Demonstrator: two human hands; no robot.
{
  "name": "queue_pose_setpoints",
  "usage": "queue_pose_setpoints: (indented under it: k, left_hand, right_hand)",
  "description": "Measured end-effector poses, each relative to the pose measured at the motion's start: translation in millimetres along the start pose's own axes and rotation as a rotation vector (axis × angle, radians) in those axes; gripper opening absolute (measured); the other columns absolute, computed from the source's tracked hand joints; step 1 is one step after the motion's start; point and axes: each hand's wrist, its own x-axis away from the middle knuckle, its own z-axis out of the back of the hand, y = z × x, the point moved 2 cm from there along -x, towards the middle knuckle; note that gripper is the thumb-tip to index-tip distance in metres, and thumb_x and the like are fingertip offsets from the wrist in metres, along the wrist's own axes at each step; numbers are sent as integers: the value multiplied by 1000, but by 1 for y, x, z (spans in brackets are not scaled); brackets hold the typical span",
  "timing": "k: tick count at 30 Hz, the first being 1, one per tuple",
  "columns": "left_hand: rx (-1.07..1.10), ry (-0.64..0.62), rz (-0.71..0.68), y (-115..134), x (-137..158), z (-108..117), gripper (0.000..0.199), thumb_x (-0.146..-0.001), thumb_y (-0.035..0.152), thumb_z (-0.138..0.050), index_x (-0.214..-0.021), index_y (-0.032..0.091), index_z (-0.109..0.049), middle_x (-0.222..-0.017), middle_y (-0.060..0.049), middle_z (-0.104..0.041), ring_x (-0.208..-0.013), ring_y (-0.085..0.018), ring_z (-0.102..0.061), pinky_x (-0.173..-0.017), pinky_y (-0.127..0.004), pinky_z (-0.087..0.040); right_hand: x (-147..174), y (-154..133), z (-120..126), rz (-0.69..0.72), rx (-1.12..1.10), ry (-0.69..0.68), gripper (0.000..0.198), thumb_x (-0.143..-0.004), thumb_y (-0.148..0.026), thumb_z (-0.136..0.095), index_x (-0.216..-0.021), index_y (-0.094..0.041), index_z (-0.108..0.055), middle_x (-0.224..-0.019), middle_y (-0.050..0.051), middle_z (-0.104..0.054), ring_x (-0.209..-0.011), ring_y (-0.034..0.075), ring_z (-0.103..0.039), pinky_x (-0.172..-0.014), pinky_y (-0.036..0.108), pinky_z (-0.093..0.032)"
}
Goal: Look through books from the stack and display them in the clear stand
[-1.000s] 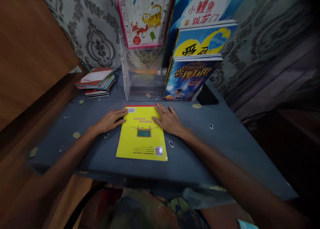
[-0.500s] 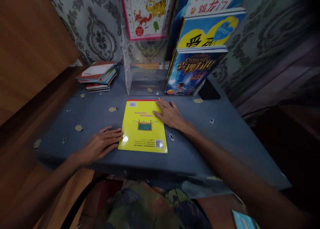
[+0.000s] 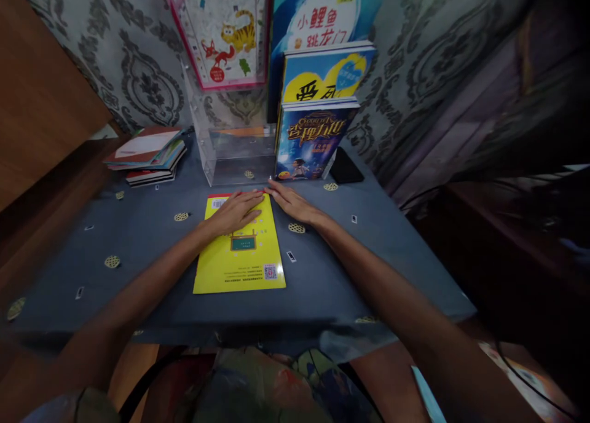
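A yellow book [image 3: 235, 266] with a red strip along its far edge lies flat on the cloth-covered table [image 3: 332, 275]. Its face shows a barcode, a small green blackboard picture and a QR code. My left hand [image 3: 235, 213] rests across the upper part of the book, fingers stretched out and pointing right. At the book's far right corner is my right hand [image 3: 292, 203], its fingers extended and touching that corner or the cloth right beside it. Neither hand is wrapped around anything.
Behind the book stands a clear acrylic rack [image 3: 239, 168] holding upright books, among them a blue one [image 3: 313, 140] and a pink-bordered one [image 3: 225, 42]. Stacked books [image 3: 147, 152] lie at the back left. A dark flat object [image 3: 346, 165] sits right of the rack.
My left hand has moved from the book's left edge up onto its top part. My right hand has shifted off the cover to the far right corner. The camera view has turned right.
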Motion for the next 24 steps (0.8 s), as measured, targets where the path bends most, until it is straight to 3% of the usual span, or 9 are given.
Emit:
queue_pose_setpoints:
  k: [4,9,15,20,24]
  left_hand:
    - [33,-27,-133,21,1,-4,46,-104,33,-34,-147,20,-46,-155,-9,-45,-147,-21,-36,-122,-50,-21]
    - [118,-76,-266,56,44,-4,46,-106,33,-32,-149,24,-43,-155,-7,-46,-148,-19,-35,-124,-49,-18]
    - [157,-165,-379,89,84,-1,45,-105,28,-35,-151,26,-41,-154,-4,-47,-149,-18,-32,-126,-50,-9]
    - [201,-171,-400,96,95,1,45,-103,22,-38,-148,27,-45,-151,-4,-50,-149,-18,-32,-126,-51,-11]
    - [271,-66,-317,84,109,4,41,-104,23,-38,-142,26,-52,-146,-4,-57,-144,-16,-41,-124,-48,-26]
  right_hand:
    - [-1,-3,0,-18,23,19,60,-105,-50,-19,-151,-19,-40,-159,8,-40,-146,21,-38,-121,44,-28]
    - [1,-8,-1,-8,109,31,58,-104,-44,-30,-150,-10,-40,-155,14,-44,-144,24,-41,-120,43,-28]
    - [5,-9,-6,14,190,31,61,-101,-49,-40,-149,-12,-42,-156,13,-43,-144,29,-40,-119,49,-25]
    - [9,-16,-8,28,235,39,67,-96,-48,-50,-151,-10,-38,-153,16,-47,-142,30,-41,-118,51,-27]
    - [14,-17,-6,31,262,50,60,-96,-42,-51,-148,-13,-44,-153,14,-47,-144,31,-38,-117,55,-26]
